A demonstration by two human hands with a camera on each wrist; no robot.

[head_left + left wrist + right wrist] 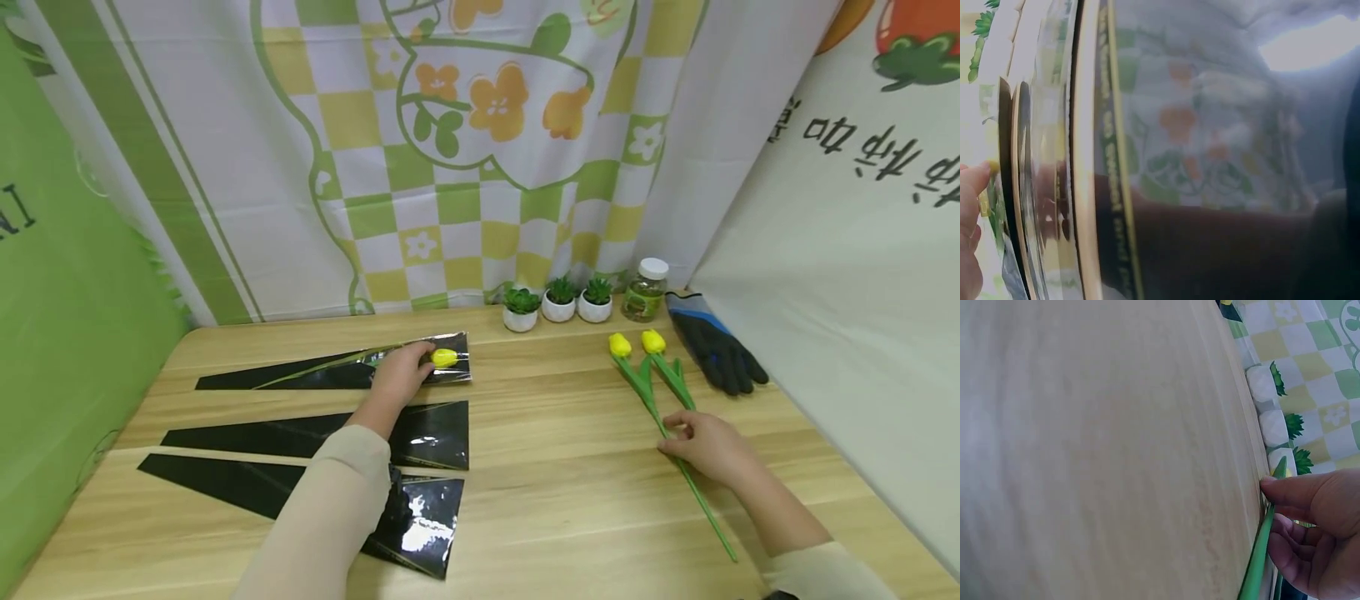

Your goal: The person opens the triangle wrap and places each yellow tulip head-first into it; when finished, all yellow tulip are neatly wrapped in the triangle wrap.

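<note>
Tulips are what both hands are busy with on the wooden table (540, 467), and the row of three small potted succulents (558, 302) at the table's back edge serves as the landmark. To the left of the pots and a little nearer the person, a yellow tulip head (444, 357) lies inside the wide end of the farthest black cellophane sleeve (330, 372), with its green stem running leftward down the sleeve. The left hand (401, 375) rests on that sleeve just beside the flower head, fingers curled over the wrapping; whether they pinch the stem or only press the sleeve cannot be told, and the left wrist view shows little more than glossy film (1197, 156) with a fingertip at its edge. Two more black sleeves (322, 437) lie in front of the first, farther from the pots and closer to the person. To the right of the pots, two loose yellow tulips (637, 346) lie side by side with their heads toward the pots and their stems slanting away toward the person. The right hand (708, 446) sits on these stems, well in front of the pots, and the right wrist view shows thumb and fingertips (1285, 487) pinching a green stem (1260, 550) against the tabletop. Just right of the pots stands a small jar with a white lid (647, 289), and beyond it lies a dark work glove (716, 346).
</note>
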